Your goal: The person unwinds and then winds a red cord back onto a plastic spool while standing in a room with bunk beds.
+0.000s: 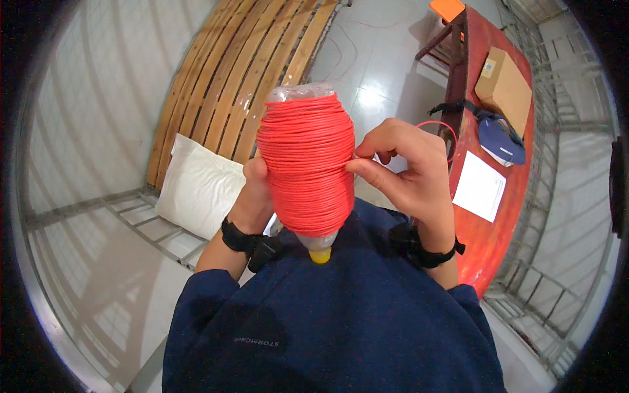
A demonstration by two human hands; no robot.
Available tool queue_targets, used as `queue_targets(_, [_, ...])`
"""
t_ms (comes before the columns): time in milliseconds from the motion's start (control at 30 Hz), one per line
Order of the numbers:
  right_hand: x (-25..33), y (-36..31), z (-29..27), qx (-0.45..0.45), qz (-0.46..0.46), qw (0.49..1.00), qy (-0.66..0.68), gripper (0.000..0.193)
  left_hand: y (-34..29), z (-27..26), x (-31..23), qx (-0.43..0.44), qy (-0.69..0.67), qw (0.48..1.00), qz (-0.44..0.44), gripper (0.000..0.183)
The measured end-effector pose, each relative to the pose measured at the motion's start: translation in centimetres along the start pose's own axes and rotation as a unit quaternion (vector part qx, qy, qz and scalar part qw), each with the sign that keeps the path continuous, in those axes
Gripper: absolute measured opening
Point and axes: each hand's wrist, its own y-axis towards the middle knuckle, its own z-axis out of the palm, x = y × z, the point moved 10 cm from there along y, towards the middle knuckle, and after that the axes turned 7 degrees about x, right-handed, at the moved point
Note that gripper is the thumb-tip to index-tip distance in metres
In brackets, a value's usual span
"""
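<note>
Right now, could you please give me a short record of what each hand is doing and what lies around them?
Left hand: left hand grips the clear plastic bottle wound with red cord from behind.
Right hand: right hand pinches the cord at the bottle's side.
Bottle: yellow cap points toward the person.
Right side: red wooden table bearing a cardboard box and white paper sheet.
Left side: white pillow.

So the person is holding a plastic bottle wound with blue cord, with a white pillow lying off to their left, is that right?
Not quite: the cord wound on the plastic bottle is red, not blue, as the head view shows. Both hands hold it, and the white pillow does lie to the left.
</note>
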Motion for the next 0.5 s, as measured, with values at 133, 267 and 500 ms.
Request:
queue_targets(133, [-0.43, -0.12, 0.1, 0.028, 0.029, 0.999, 0.003, 0.02, 0.09, -0.11, -0.09, -0.008, -0.005, 1.0, 0.004, 0.105])
queue_targets(267, [-0.71, -0.18, 0.15, 0.032, 0.029, 0.999, 0.002, 0.021, -0.06, -0.33, -0.69, -0.023, -0.002, 1.0, 0.008, 0.106])
queue_targets(500, [-0.83, -0.23, 0.74, 0.025, 0.033, 0.999, 0.023, 0.021, -0.06, -0.24, -0.39, -0.027, 0.012, 1.0, -0.002, 0.108])
